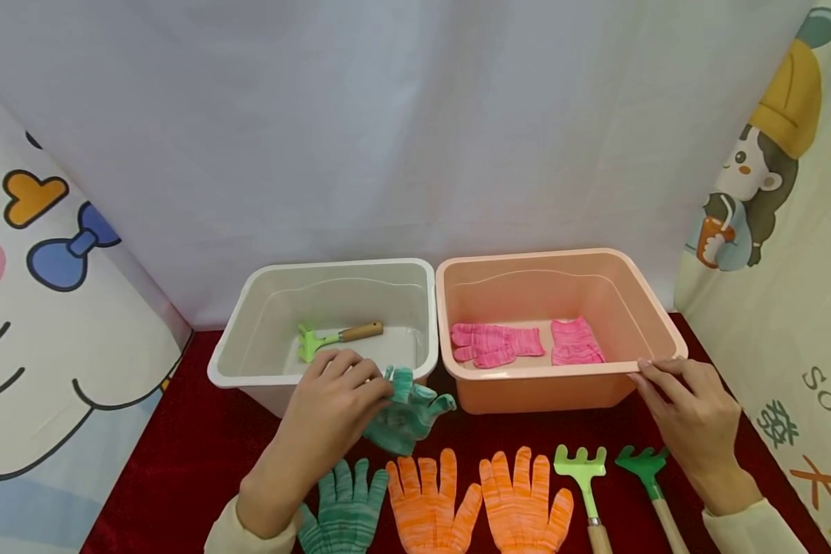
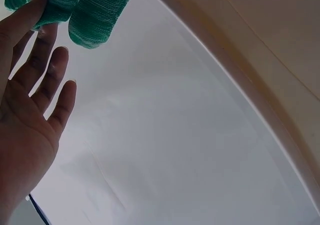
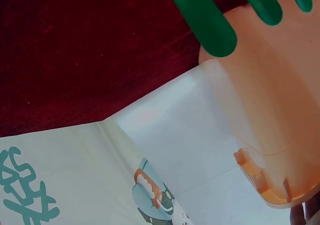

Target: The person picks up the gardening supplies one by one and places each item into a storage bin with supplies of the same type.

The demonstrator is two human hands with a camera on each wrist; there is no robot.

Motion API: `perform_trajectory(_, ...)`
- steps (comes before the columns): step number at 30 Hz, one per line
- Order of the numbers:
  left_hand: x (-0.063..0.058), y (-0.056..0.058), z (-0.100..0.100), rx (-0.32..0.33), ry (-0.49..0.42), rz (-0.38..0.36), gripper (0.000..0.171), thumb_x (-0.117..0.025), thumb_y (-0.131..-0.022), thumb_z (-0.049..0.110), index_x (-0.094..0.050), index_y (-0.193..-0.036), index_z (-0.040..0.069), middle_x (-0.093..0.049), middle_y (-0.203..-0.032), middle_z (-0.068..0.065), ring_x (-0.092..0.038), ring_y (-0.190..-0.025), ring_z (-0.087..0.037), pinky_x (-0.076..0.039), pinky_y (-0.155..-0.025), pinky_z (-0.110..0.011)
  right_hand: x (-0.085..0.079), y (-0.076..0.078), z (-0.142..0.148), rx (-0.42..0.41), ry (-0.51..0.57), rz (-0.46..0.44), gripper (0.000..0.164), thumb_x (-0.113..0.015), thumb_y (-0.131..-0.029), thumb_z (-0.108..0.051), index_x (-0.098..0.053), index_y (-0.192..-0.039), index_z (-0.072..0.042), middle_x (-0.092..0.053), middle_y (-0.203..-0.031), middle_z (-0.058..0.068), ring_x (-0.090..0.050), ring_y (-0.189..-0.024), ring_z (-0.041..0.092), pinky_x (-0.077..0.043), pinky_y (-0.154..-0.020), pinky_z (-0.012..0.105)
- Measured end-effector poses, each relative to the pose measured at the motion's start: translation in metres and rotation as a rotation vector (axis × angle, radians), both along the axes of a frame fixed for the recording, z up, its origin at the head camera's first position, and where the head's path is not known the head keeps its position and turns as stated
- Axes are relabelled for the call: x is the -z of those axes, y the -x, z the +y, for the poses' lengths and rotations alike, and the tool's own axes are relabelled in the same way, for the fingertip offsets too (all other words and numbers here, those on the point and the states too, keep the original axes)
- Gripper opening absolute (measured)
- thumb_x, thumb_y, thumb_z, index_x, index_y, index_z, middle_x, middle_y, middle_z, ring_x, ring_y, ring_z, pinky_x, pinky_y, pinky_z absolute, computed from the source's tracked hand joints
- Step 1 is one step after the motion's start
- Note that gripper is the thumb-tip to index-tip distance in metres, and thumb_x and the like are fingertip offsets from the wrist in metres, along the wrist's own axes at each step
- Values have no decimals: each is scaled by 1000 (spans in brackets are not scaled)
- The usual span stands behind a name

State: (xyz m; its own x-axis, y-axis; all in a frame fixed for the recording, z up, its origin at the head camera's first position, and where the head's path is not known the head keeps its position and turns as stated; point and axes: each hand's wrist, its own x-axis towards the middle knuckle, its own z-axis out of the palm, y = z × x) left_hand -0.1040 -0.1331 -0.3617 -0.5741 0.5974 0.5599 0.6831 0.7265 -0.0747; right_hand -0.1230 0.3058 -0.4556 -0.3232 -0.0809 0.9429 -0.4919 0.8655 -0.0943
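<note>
My left hand (image 1: 339, 396) pinches a green knitted glove (image 1: 396, 423) in front of the grey bin (image 1: 322, 379); its fingers dangle to the right. In the left wrist view that glove hangs from thumb and forefinger, the other fingers spread apart. At the front right corner of the orange bin (image 1: 526, 392), my right hand (image 1: 692, 415) grips the rim between thumb and fingers. Inside the orange bin lie a pink glove (image 1: 492, 344) and another pink glove (image 1: 576, 342), partly hidden by the front wall. A light green hand rake (image 1: 332, 337) with a wooden handle lies in the grey bin.
Along the front of the red cloth (image 1: 173, 462) lie a second green glove (image 1: 346, 504), two orange gloves (image 1: 429, 508), a light green rake (image 1: 585, 477) and a dark green rake (image 1: 647, 473). Fabric walls (image 1: 388, 138) stand behind and at both sides.
</note>
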Motion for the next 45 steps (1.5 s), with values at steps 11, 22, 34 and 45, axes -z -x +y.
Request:
perform_trajectory(11, -2, 4, 13, 27, -18, -3, 16, -88, -79, 21, -75, -87, 22, -68, -86, 7, -57, -89, -17, -47, -92, -38, 0, 0, -2, -2, 12, 13, 57, -62, -98, -47, -78, -83, 5, -67, -79, 24, -58, -70, 47, -30, -108, 4)
perform_trajectory(22, -2, 4, 29, 51, -7, -14, 15, -88, -80, 23, -76, -88, 23, -69, -87, 8, -58, -91, -16, -47, -90, -35, 0, -2, -3, 8, 10, 10, 58, -61, -99, -48, -78, -84, 5, -67, -79, 24, -58, -70, 46, -29, -109, 4)
perform_trajectory(34, -2, 5, 49, 104, -16, 0, 12, -86, -82, 25, -77, -90, 23, -70, -89, 10, -58, -92, -14, -47, -89, -32, 6, 1, 2, 1, 13, -2, 56, -62, -98, -48, -79, -85, 4, -68, -80, 23, -58, -71, 45, -30, -109, 5)
perform_trajectory(45, 0, 8, 64, 128, -23, 6, 9, -83, -86, 25, -76, -91, 24, -70, -91, 11, -58, -92, -14, -47, -90, -31, 2, 0, -1, -9, 37, 10, 54, -65, -97, -45, -78, -84, 5, -67, -79, 24, -57, -71, 47, -31, -108, 4)
